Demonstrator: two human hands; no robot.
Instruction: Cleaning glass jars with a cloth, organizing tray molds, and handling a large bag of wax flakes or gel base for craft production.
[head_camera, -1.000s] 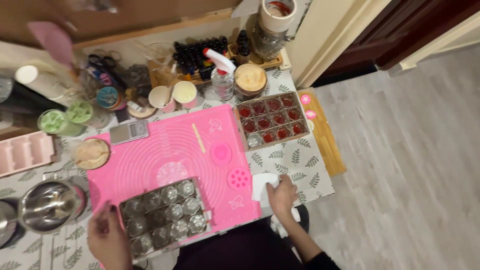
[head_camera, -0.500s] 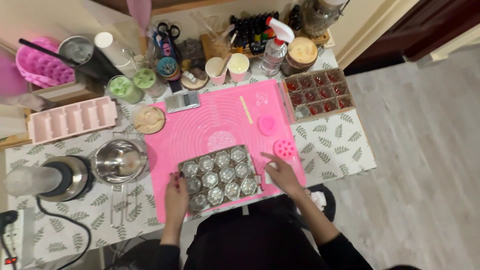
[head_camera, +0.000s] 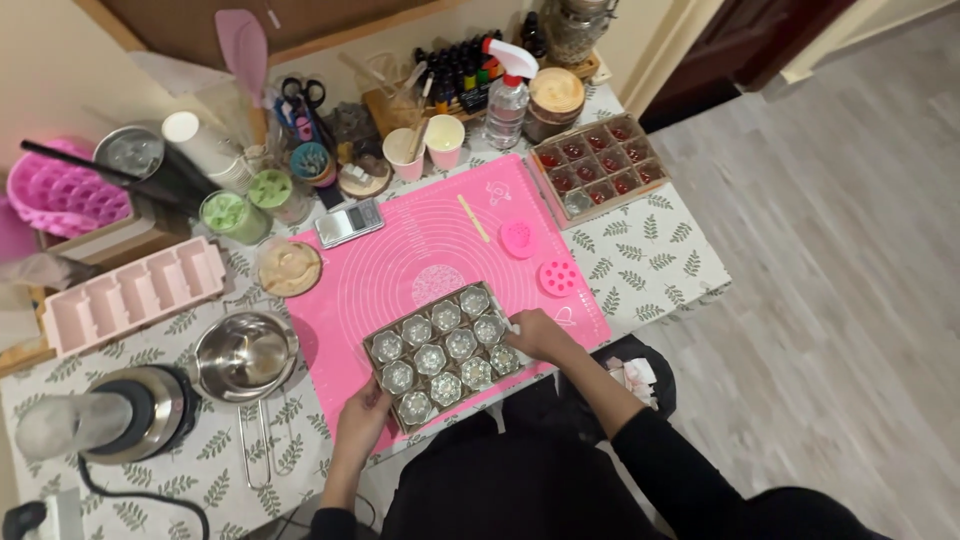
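Both hands grip a cardboard tray (head_camera: 443, 352) of small clear flower-shaped moulds, which lies tilted on the near part of a pink mat (head_camera: 440, 250), close to the table's front edge. The left hand (head_camera: 362, 418) closes on the tray's near left corner, fingers curled over its rim; the right hand (head_camera: 537, 335) closes on the right end, fingers on the edge by the outermost moulds. So the tray sits between the two hands, each clamped on an opposite end. Farther back on the mat lie a thin wooden stick (head_camera: 473, 217), a round pink mould (head_camera: 517, 238) and a pink disc with holes (head_camera: 557, 277). Beyond the mat's right corner sits a second tray (head_camera: 598, 165) holding red-filled cups. Left of the mat are a steel bowl (head_camera: 246, 354), a shallow dish of beige stuff (head_camera: 289, 267) and a long pink bar mould (head_camera: 131, 294). At the back stand two cups (head_camera: 425, 144), a spray bottle (head_camera: 507, 96), a small scale (head_camera: 349, 221) and green-topped jars (head_camera: 251, 204). The table (head_camera: 660, 250) has a leaf-print cloth.
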